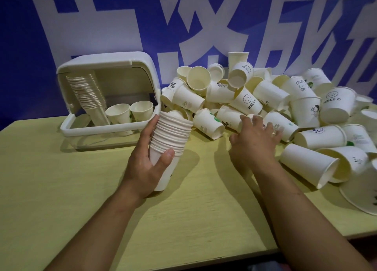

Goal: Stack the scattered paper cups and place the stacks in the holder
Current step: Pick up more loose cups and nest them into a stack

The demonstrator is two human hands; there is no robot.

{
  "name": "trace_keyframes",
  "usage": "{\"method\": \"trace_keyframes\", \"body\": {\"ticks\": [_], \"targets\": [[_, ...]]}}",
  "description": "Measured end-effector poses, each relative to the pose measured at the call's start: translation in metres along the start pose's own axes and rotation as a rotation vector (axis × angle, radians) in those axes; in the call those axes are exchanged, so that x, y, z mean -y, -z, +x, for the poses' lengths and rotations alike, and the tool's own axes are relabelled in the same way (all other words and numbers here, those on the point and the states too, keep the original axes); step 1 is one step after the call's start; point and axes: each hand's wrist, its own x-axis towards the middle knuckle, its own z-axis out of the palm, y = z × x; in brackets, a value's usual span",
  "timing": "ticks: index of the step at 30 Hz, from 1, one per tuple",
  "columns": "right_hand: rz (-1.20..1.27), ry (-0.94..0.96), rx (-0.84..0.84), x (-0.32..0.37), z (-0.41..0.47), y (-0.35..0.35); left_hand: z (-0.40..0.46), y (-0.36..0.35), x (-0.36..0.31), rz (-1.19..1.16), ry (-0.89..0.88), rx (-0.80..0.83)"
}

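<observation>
We grip a part-built stack (170,146) in our left hand (146,164), our open right hand (255,142) reaching into the large loose pile (265,99); holder (106,132) beyond the left hand has one stack.

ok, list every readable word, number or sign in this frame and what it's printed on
"HELLO" with a smiley: lying cup in the pile's middle.
"HELLO" with a smiley: large cup at right.
"%" above small blurred lettering: cup beside the holder.
"%": partly hidden on the cup by the right hand.
Wall banner: large white characters, cropped, unreadable.
Other cups: small print and drawings, too blurred.
</observation>
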Motion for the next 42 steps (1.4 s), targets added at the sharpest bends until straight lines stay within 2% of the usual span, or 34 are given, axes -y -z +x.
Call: {"method": "trace_keyframes", "body": {"ticks": [3, 7, 11, 15, 21, 26, 29, 31, 33, 37, 42], "targets": [[-0.051, 0.018, -0.064, 0.001, -0.002, 0.002, 0.000, 0.000, 0.000, -0.006, 0.010, -0.005], [0.009, 0.015, -0.128, 0.002, -0.003, 0.004, 0.000, 0.001, -0.002, -0.002, 0.010, -0.010], [0.099, 0.034, -0.030, 0.000, -0.003, 0.003, 0.000, 0.001, -0.002, 0.005, 0.006, 0.002], [0.205, 0.026, 0.000, 0.000, -0.002, 0.003, 0.000, 0.001, -0.002, 0.013, 0.007, 0.000], [0.186, 0.041, 0.217, 0.001, -0.003, -0.002, 0.000, 0.001, -0.002, 0.000, -0.006, 0.003], [0.306, 0.033, 0.076, 0.005, -0.004, 0.005, 0.000, 0.001, -0.003, 0.002, -0.006, 0.005], [0.500, 0.097, -0.114, 0.009, -0.006, 0.011, 0.000, 0.001, -0.005, 0.005, -0.023, 0.005], [0.746, 0.155, -0.252, 0.012, -0.008, 0.016, -0.001, 0.001, -0.007, -0.003, -0.038, 0.020], [1.026, 0.240, -0.318, 0.015, -0.013, 0.020, -0.002, 0.000, -0.008, -0.004, -0.061, 0.050], [1.351, 0.413, -0.330, 0.027, -0.032, 0.026, -0.004, -0.002, -0.006, 0.042, -0.103, 0.133], [1.432, 0.525, -0.149, 0.043, -0.048, 0.019, -0.004, -0.006, -0.007, 0.077, -0.120, 0.159]]}}
